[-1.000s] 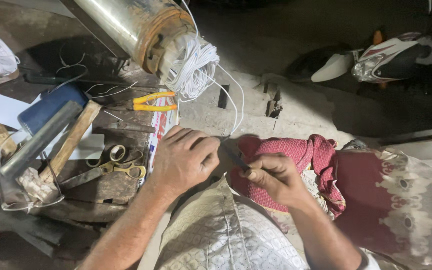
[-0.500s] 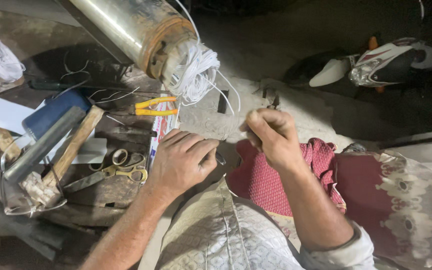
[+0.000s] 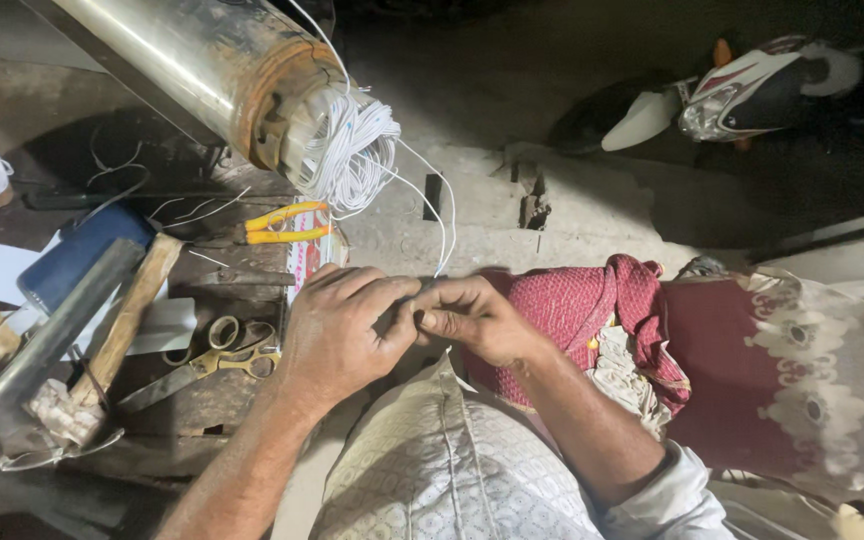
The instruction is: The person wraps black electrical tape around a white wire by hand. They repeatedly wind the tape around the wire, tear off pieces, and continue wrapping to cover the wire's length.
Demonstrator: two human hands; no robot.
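Our left hand (image 3: 337, 335) and right hand (image 3: 472, 318) met fingertip to fingertip above our lap, a wire (image 3: 430, 205) running from them up to the bundle of wires (image 3: 352, 150) in the pipe (image 3: 192, 65) behind. Left of our left hand lay scissors (image 3: 202, 360), with pliers (image 3: 287, 222) behind them and a hammer (image 3: 102, 335) farther left. A cloth (image 3: 592, 305) lay right of our hands.

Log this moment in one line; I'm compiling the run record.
left hand: meets right at white wire | right hand: pinching wire end | scissors: idle

White wires (image 3: 352, 150), yellow-handled pliers (image 3: 285, 223), red checked cloth (image 3: 577, 305), blue tool handle (image 3: 82, 250)
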